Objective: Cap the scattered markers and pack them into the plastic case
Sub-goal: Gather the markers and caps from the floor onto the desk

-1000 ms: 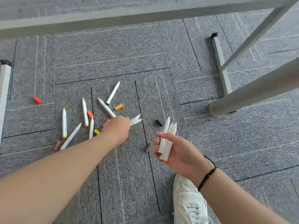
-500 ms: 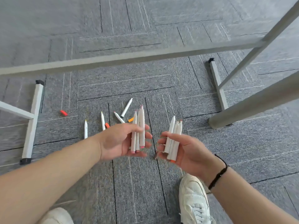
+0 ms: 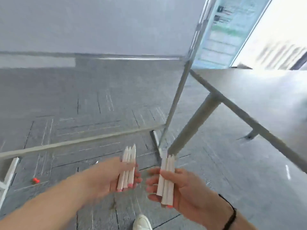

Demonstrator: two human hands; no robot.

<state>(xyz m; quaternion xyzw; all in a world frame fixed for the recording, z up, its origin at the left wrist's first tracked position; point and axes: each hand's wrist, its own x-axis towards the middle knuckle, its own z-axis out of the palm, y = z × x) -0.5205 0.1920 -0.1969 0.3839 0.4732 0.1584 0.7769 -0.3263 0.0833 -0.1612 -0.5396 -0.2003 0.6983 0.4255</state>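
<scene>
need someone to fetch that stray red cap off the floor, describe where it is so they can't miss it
Start at the grey carpet, far left, near the white frame foot. The red cap lies just right of that foot, left of the left hand. It is the only small bright red piece lying on the carpet.

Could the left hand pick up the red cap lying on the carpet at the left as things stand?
Probably not right away. The left hand already grips a bundle of markers and is raised well clear of the red cap. Nothing blocks the way, but its grip is occupied.

Both hands point(image 3: 116, 176) point(image 3: 179, 188) palm-up, fingers curled
</scene>
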